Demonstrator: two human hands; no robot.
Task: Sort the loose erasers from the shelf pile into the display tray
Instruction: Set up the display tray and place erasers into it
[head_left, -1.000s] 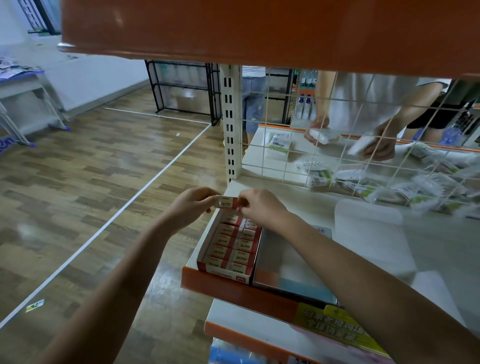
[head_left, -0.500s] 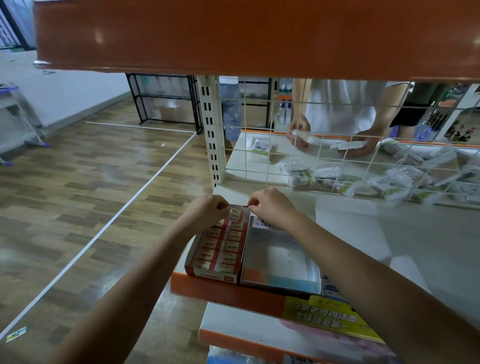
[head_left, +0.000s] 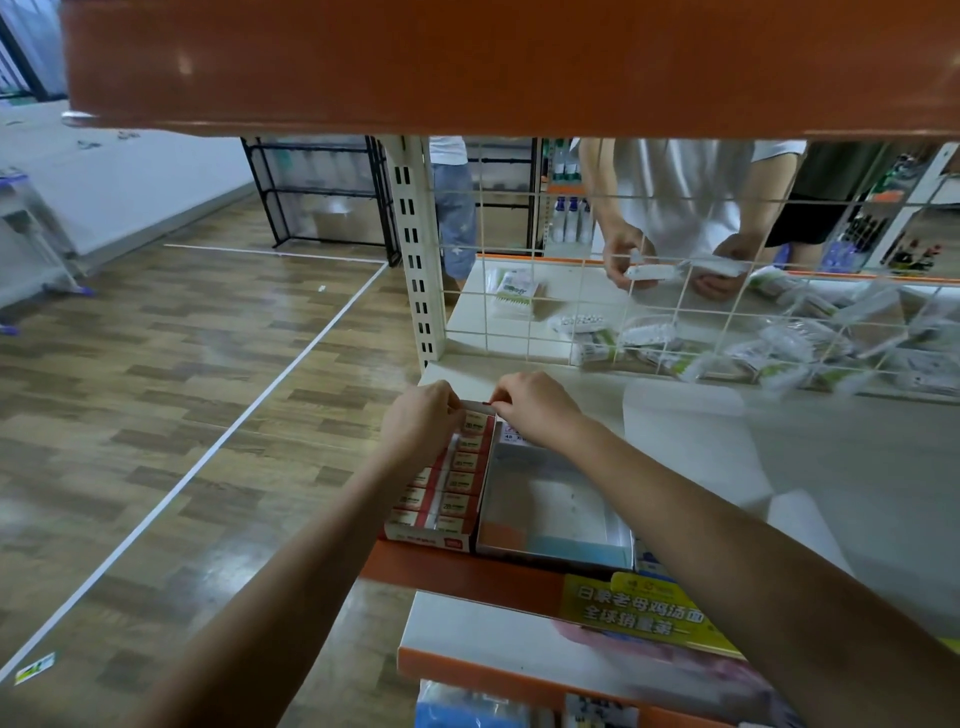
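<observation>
**Insp. A:** Status on hands?

**Insp. B:** Left hand and right hand both at far end of display tray, fingers curled, pinching one eraser betw. them, one hand per end. Eraser sits just above the back row, touching or nearly so; can't tell which.

**Insp. A:** Orientation?

**Insp. B:** Long axis runs left-right across the tray, same as packed erasers below it. Printed face of the held one not legible; ends hidden by fingertips.

**Insp. A:** Tray position?

**Insp. B:** On shelf, left front corner, front wall at the orange shelf lip. Open white box directly beside it on the right, touching.

**Insp. A:** Risks?

**Insp. B:** Judgement only. 1) Slot looks tight; if the eraser goes in skewed it may jam or ride up on neighbours. 2) Downward push at the far end could tip or slide the tray twd. the edge. 3) Fingers block the view of the gap, so misalignment may go unseen. 4) Upper shelf hangs low, limited wrist room.
</observation>
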